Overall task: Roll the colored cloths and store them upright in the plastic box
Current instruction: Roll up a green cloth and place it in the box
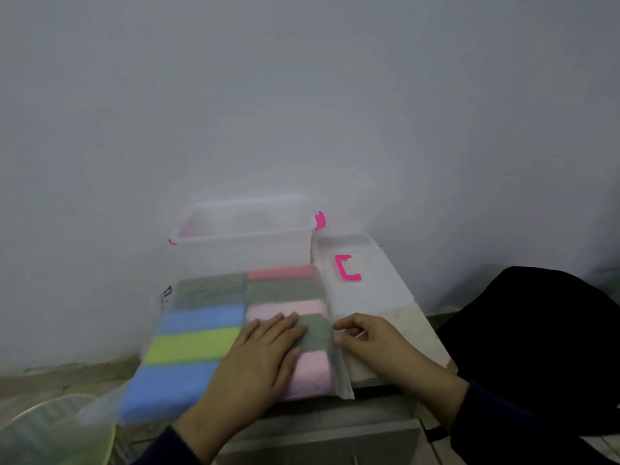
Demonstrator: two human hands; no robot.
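Note:
A clear plastic bag [167, 333] lies on the table, packed with folded cloths in two columns: grey-green, blue [201, 318], lime green [188, 349] and blue on the left, coral [281, 272], grey-green, pink [288, 308], grey and pink on the right. My left hand [265, 350] rests flat on the bag over the right column. My right hand [365, 337] pinches the bag's right edge [339, 333]. Behind the bag stands the clear plastic box [245, 250] with pink clips; it looks empty.
The box's clear lid [369, 290] with a pink handle [347, 267] lies to the right of the bag. A black bag or cloth [536, 347] sits at the far right. A round, pale object [50, 427] is at the lower left. A wall stands close behind.

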